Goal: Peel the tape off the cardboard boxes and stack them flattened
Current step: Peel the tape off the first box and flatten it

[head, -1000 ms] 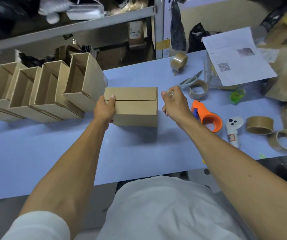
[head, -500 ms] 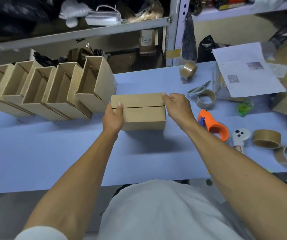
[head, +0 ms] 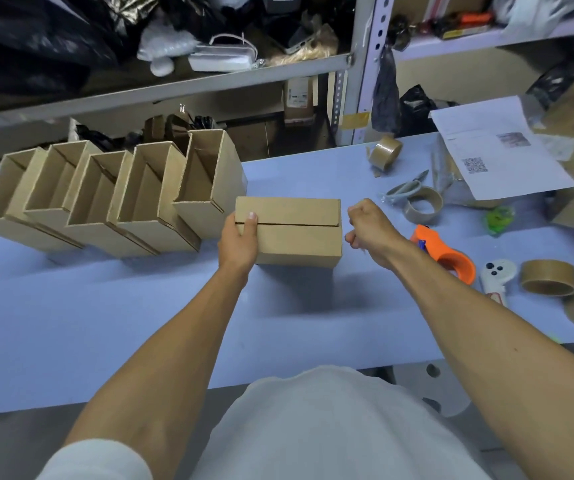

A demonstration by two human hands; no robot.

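A closed brown cardboard box point(head: 296, 237) lies on the pale blue table point(head: 105, 323), its top seam facing me. My left hand point(head: 239, 242) grips the box's left end, thumb on top across the seam. My right hand point(head: 368, 226) hovers just off the box's right end with its fingers curled into a fist, apart from the cardboard. I can make out no tape in it. To the left, several open-topped cardboard boxes point(head: 140, 188) lean against each other in a row.
Right of my hands lie an orange tape dispenser point(head: 452, 258), a white controller point(head: 495, 275), brown tape rolls point(head: 548, 277), an empty tape core point(head: 422, 204), scissors point(head: 403, 190) and a printed sheet point(head: 493, 150). Cluttered shelves stand behind the table.
My right hand went to the box's top right corner, then pulled away to the right with fingers curled. My left hand kept its grip on the box's left end.
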